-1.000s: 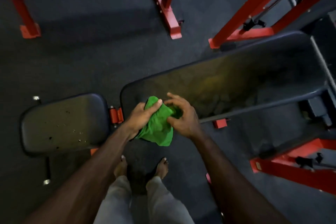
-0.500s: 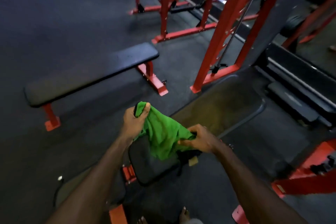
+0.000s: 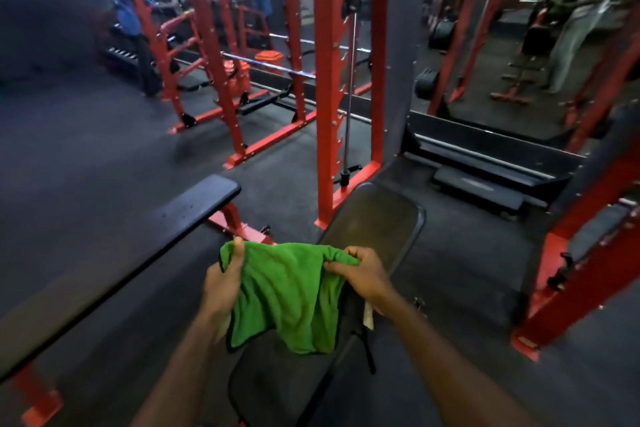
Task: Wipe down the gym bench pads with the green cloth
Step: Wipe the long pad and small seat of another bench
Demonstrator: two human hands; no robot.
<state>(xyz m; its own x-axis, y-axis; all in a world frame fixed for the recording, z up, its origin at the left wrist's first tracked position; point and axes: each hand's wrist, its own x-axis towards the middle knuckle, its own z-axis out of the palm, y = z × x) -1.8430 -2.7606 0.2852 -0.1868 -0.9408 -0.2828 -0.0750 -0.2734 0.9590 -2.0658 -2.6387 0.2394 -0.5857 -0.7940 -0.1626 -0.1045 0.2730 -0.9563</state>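
Note:
A green cloth (image 3: 289,291) with a dark hem hangs spread between my hands, held up in the air. My left hand (image 3: 221,282) pinches its upper left corner with the thumb on top. My right hand (image 3: 363,274) grips the upper right edge. Under the cloth lies the black back pad (image 3: 377,218) of an adjustable bench, running away from me toward a red rack; the cloth and my hands hide its near part. A second black pad, on a flat bench (image 3: 145,239) with red legs, stretches along the left.
A red power rack upright (image 3: 327,114) stands just beyond the back pad's far end, with a cable and bar beside it. More red racks (image 3: 214,80) stand behind. Another red frame (image 3: 568,274) rises at the right. People stand in the far background. Dark rubber floor surrounds the benches.
My head has lifted, so the view now takes in the racks. Both hands have raised the cloth off the pad and pulled it out flat between them.

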